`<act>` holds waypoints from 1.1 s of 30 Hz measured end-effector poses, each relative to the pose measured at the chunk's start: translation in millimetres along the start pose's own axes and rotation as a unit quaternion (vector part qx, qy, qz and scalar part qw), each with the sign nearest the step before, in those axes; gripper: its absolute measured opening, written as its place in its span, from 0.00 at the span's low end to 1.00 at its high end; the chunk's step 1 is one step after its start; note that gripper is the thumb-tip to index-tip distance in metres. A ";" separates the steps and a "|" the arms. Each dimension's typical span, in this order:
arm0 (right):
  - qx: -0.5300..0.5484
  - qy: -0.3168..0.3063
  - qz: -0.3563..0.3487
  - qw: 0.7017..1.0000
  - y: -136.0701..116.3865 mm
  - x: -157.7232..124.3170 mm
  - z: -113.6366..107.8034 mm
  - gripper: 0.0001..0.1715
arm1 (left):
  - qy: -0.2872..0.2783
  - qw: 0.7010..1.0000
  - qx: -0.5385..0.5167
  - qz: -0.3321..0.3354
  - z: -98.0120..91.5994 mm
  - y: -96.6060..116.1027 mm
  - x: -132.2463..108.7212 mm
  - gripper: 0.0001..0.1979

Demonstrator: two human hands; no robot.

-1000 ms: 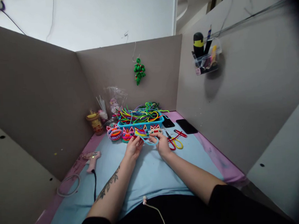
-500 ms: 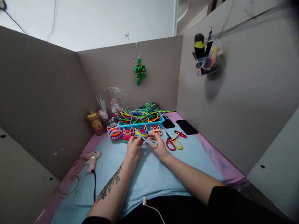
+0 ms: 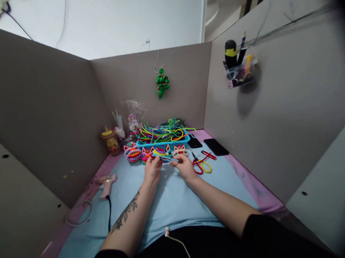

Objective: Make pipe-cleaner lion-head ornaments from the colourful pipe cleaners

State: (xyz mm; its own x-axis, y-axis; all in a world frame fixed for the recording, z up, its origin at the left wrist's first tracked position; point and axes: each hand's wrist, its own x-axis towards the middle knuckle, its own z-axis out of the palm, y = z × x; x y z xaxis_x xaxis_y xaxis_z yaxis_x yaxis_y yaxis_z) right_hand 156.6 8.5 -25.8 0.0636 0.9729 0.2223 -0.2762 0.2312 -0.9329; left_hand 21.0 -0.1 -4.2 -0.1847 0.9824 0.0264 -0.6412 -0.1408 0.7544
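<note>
My left hand (image 3: 153,169) is closed on one end of a light blue pipe cleaner (image 3: 167,158), close to a yellow, red and purple fuzzy piece (image 3: 159,151). Whether that piece is also in my grip I cannot tell. My right hand (image 3: 184,168) pinches the other end of the blue pipe cleaner, which runs nearly level between both hands. Just behind them stand finished fuzzy animal-faced figures: a purple and orange one (image 3: 132,153), a red and pink one (image 3: 147,154) partly hidden, and a cream and red one (image 3: 180,150).
A blue basket (image 3: 163,144) heaped with pipe cleaners (image 3: 163,131) stands at the back. Scissors (image 3: 202,165), red-handled pliers (image 3: 208,155) and a black phone (image 3: 216,146) lie to the right. A pink glue gun (image 3: 108,186) with its cord rests on the left. Partitions enclose three sides.
The blue pipe cleaner, looped before, is now drawn straighter between my hands. My right hand has turned and moved slightly down and away from the left.
</note>
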 end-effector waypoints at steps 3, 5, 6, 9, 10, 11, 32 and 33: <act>0.040 0.013 -0.003 0.999 -0.5 1.6 -0.9 0.16 | -0.004 1.000 -0.001 0.002 0.9 1.8 -0.7 0.18; 0.060 0.021 -0.010 0.998 -1.9 1.8 -2.3 0.17 | 0.001 1.000 0.002 0.003 2.2 2.9 -1.8 0.18; 0.070 0.021 -0.008 0.997 -2.7 1.5 -2.6 0.18 | 0.005 1.000 0.004 0.002 2.9 3.2 -2.5 0.19; 0.087 0.005 0.010 0.996 -4.1 0.2 -0.7 0.19 | -0.003 1.000 0.008 -0.005 4.9 2.3 -5.1 0.19; 0.087 -0.001 0.013 0.996 -3.8 0.0 0.8 0.20 | -0.010 1.000 0.010 -0.008 5.4 1.5 -6.0 0.20; 0.082 -0.005 0.010 0.997 -3.0 -0.1 2.6 0.20 | -0.017 1.000 0.013 -0.011 5.8 0.5 -6.9 0.20; -0.097 -0.032 -0.075 0.992 -9.2 -7.8 -3.0 0.14 | -0.024 0.999 0.022 0.010 4.3 -4.0 -5.3 0.19; -0.085 -0.035 -0.070 0.993 -8.5 -6.9 -1.2 0.15 | -0.029 0.999 0.023 0.007 5.3 -4.7 -6.4 0.19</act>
State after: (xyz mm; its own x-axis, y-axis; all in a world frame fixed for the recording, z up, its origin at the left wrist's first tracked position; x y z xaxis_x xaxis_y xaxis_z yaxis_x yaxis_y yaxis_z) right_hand 159.7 -0.2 -19.7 0.0217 0.9300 0.3670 -0.1033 0.3672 -0.9244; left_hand 29.1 -5.0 -4.4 -0.1491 0.9860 0.0745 -0.6035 -0.1505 0.7830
